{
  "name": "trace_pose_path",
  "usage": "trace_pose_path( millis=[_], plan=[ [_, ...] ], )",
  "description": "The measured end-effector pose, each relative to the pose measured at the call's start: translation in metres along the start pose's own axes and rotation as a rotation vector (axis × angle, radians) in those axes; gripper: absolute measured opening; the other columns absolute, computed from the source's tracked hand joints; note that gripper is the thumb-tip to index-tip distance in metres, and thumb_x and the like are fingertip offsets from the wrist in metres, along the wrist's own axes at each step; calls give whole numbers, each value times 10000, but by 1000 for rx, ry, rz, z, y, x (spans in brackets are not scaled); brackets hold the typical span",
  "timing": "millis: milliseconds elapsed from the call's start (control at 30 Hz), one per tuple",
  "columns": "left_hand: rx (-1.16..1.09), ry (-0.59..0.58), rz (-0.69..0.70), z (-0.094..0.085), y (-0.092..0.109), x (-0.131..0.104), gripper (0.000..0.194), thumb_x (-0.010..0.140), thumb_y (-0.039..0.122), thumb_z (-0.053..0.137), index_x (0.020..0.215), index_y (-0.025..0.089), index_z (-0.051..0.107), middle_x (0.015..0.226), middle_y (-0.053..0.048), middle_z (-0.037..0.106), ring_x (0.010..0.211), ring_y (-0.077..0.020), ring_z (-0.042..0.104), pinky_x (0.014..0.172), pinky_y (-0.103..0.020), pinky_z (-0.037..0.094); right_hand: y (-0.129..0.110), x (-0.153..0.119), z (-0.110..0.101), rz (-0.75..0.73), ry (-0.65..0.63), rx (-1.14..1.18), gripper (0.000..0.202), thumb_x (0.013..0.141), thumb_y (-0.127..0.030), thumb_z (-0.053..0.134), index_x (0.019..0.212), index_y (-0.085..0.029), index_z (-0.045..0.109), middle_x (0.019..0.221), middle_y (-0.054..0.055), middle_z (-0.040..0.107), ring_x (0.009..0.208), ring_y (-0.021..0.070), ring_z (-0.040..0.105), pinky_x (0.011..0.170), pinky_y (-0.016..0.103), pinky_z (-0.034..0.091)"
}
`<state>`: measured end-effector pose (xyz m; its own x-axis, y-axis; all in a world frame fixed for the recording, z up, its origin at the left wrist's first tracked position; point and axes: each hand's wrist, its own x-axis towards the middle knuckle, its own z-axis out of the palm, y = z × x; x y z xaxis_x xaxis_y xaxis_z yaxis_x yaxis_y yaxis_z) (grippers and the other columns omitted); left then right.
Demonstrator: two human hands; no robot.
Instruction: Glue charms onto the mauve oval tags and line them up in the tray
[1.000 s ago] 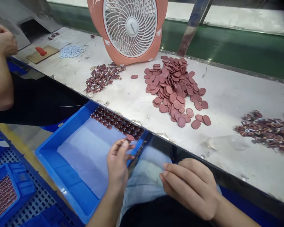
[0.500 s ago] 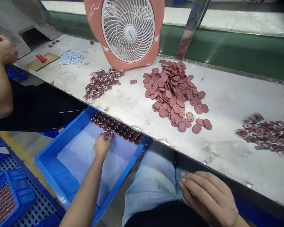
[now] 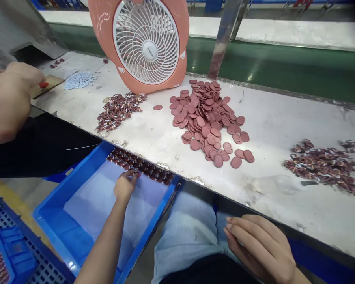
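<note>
My left hand (image 3: 126, 186) reaches into a blue bin (image 3: 55, 232) lined with a pale sheet. Its fingers pinch a small dark red piece (image 3: 137, 174) beside rows of similar pieces (image 3: 148, 167) laid along the bin's far side. Over my lap, near the table's front edge, hangs my right hand (image 3: 258, 244), its fingers pressed together and curled; what they hold, if anything, is hidden. A pile of flat, reddish oval discs (image 3: 208, 114) lies on the white table (image 3: 281, 114) in front of me.
An orange fan (image 3: 182, 71) stands behind heaps of small brown-red pieces (image 3: 118, 110) and pale blue bits (image 3: 79, 80). Another person's hand (image 3: 20, 79) is at the left. More brown pieces (image 3: 325, 163) lie at the right, near a clear bag (image 3: 275, 184).
The view has shifted slightly, moving the table items left. The other person's hand has moved right and down. My left hand stays at the rows; my right hand is nearly unchanged.
</note>
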<state>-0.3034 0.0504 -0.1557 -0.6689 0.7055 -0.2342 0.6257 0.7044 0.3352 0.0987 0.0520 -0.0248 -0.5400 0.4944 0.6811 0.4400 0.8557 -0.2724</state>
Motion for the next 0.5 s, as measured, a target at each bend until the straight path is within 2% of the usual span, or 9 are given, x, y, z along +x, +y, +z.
trace_pose_path(
  millis=[100,167,233,300,333,367,400,433,500],
  plan=[
    [-53,75,33,-2,5,-3,289,894,387,645,1075,162,659,1042,-69,681,872,-206,659,796,-421,559,2,-2,-9,-3,4,-25,103,825,-29,702,855,-127,685,779,46,747,663,153,678,623,299,588],
    [-110,212,69,-7,11,-10,300,869,401,653,1052,164,673,1038,-86,672,844,-217,660,786,-416,556,7,-9,-20,8,30,-66,118,812,-35,720,860,-138,687,791,40,742,666,150,674,627,299,583],
    [-177,417,113,-16,24,-21,376,882,418,599,1140,148,647,1183,-153,608,999,-272,640,827,-421,545,15,-21,-31,69,70,-103,172,788,-48,743,884,-175,678,808,22,723,657,150,658,629,307,570],
    [-240,628,168,-28,45,-36,470,908,433,534,1257,121,572,1360,-215,460,1242,-314,514,908,-422,517,25,-32,-39,211,197,-165,260,758,-100,780,958,-216,660,813,16,680,662,180,632,641,348,546],
    [-268,713,218,-34,60,-44,479,903,434,539,1263,119,561,1393,-223,417,1297,-315,463,954,-427,493,29,-36,-41,320,283,-218,325,748,-164,804,1030,-222,652,832,34,660,699,218,627,671,390,535],
    [-292,785,293,-40,78,-52,453,890,428,566,1235,134,578,1378,-208,435,1292,-304,465,991,-428,469,34,-38,-41,440,334,-263,419,749,-248,816,1124,-214,633,881,66,650,751,261,622,713,441,525],
    [-350,864,464,-46,98,-59,388,858,389,630,1160,147,626,1292,-191,519,1231,-307,514,999,-451,457,37,-38,-41,556,346,-301,535,759,-347,809,1225,-191,598,952,108,644,818,311,617,766,502,509],
    [-374,868,656,-52,120,-64,307,844,355,660,1096,179,663,1191,-152,599,1175,-301,553,1018,-470,435,40,-36,-39,653,310,-325,644,778,-451,775,1310,-163,551,1034,152,635,894,360,607,823,566,483],
    [-312,693,912,-61,165,-69,258,859,327,668,1092,220,696,1134,-101,664,1093,-266,602,1034,-462,411,44,-28,-36,738,142,-331,754,832,-588,665,1397,-128,471,1171,208,606,1026,420,575,907,633,431]
  ],
)
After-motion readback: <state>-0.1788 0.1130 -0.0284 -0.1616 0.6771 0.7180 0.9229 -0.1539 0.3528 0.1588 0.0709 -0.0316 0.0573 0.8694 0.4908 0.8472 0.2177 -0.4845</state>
